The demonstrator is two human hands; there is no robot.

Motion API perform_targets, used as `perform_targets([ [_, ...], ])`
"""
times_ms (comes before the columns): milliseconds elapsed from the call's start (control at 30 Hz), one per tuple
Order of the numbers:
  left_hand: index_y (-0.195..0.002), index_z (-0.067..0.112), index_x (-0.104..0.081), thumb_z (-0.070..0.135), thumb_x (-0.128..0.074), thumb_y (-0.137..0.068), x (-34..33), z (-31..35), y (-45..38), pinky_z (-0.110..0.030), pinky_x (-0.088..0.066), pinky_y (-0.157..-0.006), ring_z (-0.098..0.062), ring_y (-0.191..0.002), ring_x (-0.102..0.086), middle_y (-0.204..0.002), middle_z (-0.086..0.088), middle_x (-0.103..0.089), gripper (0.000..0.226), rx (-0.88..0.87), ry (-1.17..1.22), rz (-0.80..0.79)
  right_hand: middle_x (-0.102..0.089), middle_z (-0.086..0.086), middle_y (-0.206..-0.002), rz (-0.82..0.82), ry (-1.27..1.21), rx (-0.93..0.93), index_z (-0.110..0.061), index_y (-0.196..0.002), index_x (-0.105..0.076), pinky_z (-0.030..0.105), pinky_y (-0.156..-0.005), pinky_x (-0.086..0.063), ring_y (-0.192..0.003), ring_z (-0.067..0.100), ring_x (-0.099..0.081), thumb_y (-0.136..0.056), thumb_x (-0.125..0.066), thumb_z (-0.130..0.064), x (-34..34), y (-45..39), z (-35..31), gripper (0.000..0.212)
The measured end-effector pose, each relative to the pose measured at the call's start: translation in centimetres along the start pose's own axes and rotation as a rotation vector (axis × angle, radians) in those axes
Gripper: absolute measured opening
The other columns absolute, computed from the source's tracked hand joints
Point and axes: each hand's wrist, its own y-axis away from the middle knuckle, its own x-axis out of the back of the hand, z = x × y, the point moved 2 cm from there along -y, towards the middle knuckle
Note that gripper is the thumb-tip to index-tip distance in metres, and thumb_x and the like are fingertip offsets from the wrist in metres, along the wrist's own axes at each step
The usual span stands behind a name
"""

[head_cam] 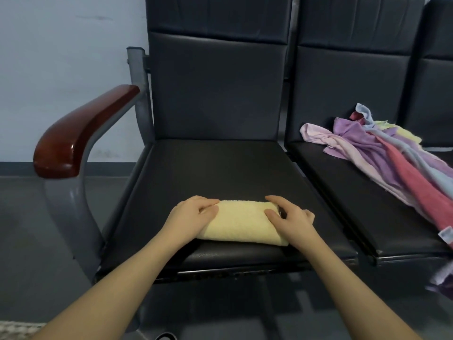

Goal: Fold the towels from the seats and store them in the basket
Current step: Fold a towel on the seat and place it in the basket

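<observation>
Both forearms were bare up to the frame's edge, apparently sleeveless there. The left hand [193, 214] and right hand [290, 219] wore no gloves, rings or watch.

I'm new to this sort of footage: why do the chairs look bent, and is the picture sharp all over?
Head view: the wide-angle lens bows the seat backs and stretches the forearms. The yellow towel and both hands are fairly sharp; the towel pile smears toward the right edge. Light is dim and flat, with one glossy highlight on the wooden armrest.

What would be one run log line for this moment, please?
step: folding | yellow towel: folded, on seat | left hand, right hand: gripping its ends | unfolded towels: next seat
</observation>
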Motion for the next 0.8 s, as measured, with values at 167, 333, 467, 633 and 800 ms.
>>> perform_targets([
  [167,-0.133,0.039,-0.05,0.039,-0.044,-0.096,-0.3,1.2,0.4,-0.035,-0.026,-0.106,-0.012,-0.122,-0.047,-0.135,0.01,-0.051,0.037,0.055,-0.31,0.022,-0.056,-0.011,-0.103,-0.013,0.047,-0.003,-0.034,-0.132,-0.049,0.024,-0.1,-0.008,-0.103,0.007,-0.045,-0.096,-0.048,-0.034,-0.2,0.2,0.0,0.036],
  [333,-0.148,0.034,-0.021,0.044,-0.043,-0.095,-0.5,1.8,0.5,-0.041,-0.028,-0.104,-0.022,-0.123,-0.045,-0.133,-0.002,-0.049,0.058,0.11,-0.416,0.054,-0.055,-0.008,-0.113,-0.021,0.075,0.047,-0.028,-0.128,-0.049,0.031,-0.115,0.001,-0.117,0.011,-0.047,-0.097,-0.049,-0.025,-0.8,0.0,-0.3,0.032],
  [467,-0.145,0.033,-0.025,0.042,-0.046,-0.094,-0.6,1.9,0.9,-0.044,-0.032,-0.1,-0.023,-0.119,-0.048,-0.128,-0.001,-0.052,0.056,0.122,-0.369,0.092,-0.048,-0.011,-0.112,0.021,0.025,0.111,-0.027,-0.127,-0.048,0.023,-0.11,-0.007,-0.109,0.005,-0.038,-0.097,-0.049,-0.018,-1.1,0.7,-0.7,0.032],
  [633,-0.14,0.032,-0.035,0.035,-0.047,-0.096,-0.9,2.3,1.1,-0.041,-0.039,-0.095,-0.019,-0.105,-0.054,-0.124,0.001,-0.047,0.046,0.05,-0.354,0.131,-0.044,-0.01,-0.122,0.039,-0.039,0.099,-0.03,-0.132,-0.045,0.026,-0.096,-0.021,-0.111,0.016,-0.044,-0.098,-0.049,-0.02,-1.6,1.2,-0.5,0.036],
  [800,-0.14,0.032,-0.042,0.029,-0.051,-0.096,-1.0,2.6,1.6,-0.04,-0.041,-0.096,-0.014,-0.097,-0.053,-0.115,0.007,-0.046,0.046,0.016,-0.17,0.185,-0.042,-0.014,-0.114,0.074,-0.074,0.186,-0.032,-0.121,-0.052,0.032,-0.09,-0.044,-0.109,0.024,-0.048,-0.097,-0.049,-0.019,-1.2,1.8,-0.7,0.027],
])
